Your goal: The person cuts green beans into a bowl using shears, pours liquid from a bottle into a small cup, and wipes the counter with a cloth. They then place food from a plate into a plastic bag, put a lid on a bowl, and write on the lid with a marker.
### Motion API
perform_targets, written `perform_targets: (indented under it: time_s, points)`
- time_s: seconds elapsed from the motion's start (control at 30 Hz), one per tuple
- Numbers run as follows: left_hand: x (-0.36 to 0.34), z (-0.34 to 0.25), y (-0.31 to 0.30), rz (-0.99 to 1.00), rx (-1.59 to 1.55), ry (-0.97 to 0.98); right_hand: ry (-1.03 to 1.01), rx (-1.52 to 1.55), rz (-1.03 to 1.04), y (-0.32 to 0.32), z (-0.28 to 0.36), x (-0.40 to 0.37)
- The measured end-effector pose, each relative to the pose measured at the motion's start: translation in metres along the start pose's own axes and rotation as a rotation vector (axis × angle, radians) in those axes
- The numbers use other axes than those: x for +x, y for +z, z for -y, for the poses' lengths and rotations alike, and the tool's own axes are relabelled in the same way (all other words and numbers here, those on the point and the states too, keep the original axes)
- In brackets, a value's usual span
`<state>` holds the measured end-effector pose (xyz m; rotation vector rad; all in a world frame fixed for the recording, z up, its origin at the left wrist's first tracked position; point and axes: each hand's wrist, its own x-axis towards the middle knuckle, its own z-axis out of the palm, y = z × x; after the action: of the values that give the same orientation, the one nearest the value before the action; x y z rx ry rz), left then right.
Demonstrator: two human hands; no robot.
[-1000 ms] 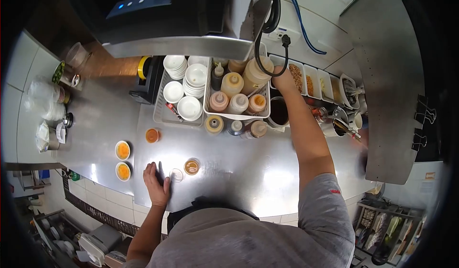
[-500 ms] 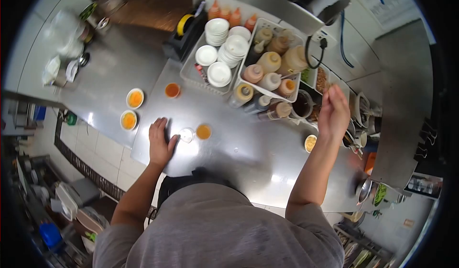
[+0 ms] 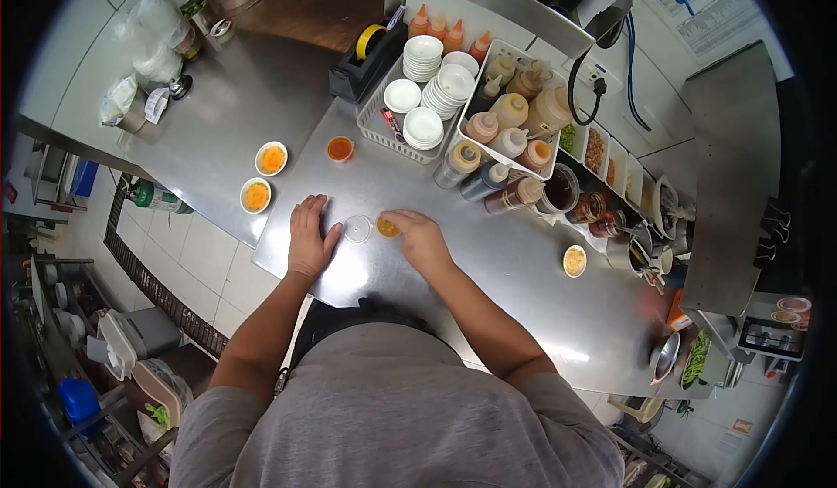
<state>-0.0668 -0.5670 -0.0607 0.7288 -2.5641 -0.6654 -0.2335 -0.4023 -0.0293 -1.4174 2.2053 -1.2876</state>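
Note:
My left hand (image 3: 310, 237) rests on the steel counter with its fingers stretched out, holding nothing. Just right of its thumb lies a clear round lid (image 3: 357, 229). My right hand (image 3: 420, 242) is at a small cup of yellow-brown sauce (image 3: 387, 229), its fingers drawn together over the cup's right rim. Whatever may be between those fingertips is hidden. A small cup of orange-red sauce (image 3: 340, 148) stands farther back. To the left are two white bowls with orange contents, one bowl (image 3: 271, 159) behind the other bowl (image 3: 255, 195).
A basket (image 3: 373, 122) holds stacked white dishes; beside it a white crate (image 3: 495, 48) is full of squeeze bottles. Garnish bins (image 3: 595, 150) line the back right. A small bowl with pale yellow bits (image 3: 574, 260) sits at right. A tape dispenser (image 3: 356, 74) stands behind.
My right hand has moved left from the garnish bins to the cup of yellow-brown sauce. My left hand stays flat on the counter. The whole view has shifted slightly.

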Motion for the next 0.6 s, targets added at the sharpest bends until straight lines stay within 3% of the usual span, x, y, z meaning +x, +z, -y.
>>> perform_targets:
  time_s: [0.17, 0.27, 0.33, 0.4, 0.47, 0.53, 0.6]
  points:
    - [-0.002, 0.001, 0.0, -0.025, -0.012, 0.013, -0.019, -0.131, 0.1, -0.001, 0.0, 0.007]
    - [-0.004, 0.003, -0.002, -0.023, -0.005, 0.053, -0.016, -0.056, 0.081, -0.003, -0.002, 0.011]
    - [-0.007, 0.007, -0.001, -0.059, -0.174, 0.002, 0.038, 0.081, 0.216, -0.006, -0.014, 0.011]
    - [-0.011, -0.003, -0.005, -0.116, -0.119, -0.035, -0.021, 0.011, 0.189, -0.016, -0.008, 0.012]
    - [-0.017, -0.016, -0.002, -0.098, -0.587, -0.377, -0.063, -0.059, 0.16, -0.018, -0.006, 0.009]
    - [-0.015, -0.02, 0.0, -0.045, -0.631, -0.389, 0.054, -0.122, 0.269, -0.016, -0.01, 0.004]
    - [-0.005, -0.023, -0.002, 0.042, -0.976, -0.672, 0.098, -0.093, 0.279, -0.017, -0.009, 0.002]
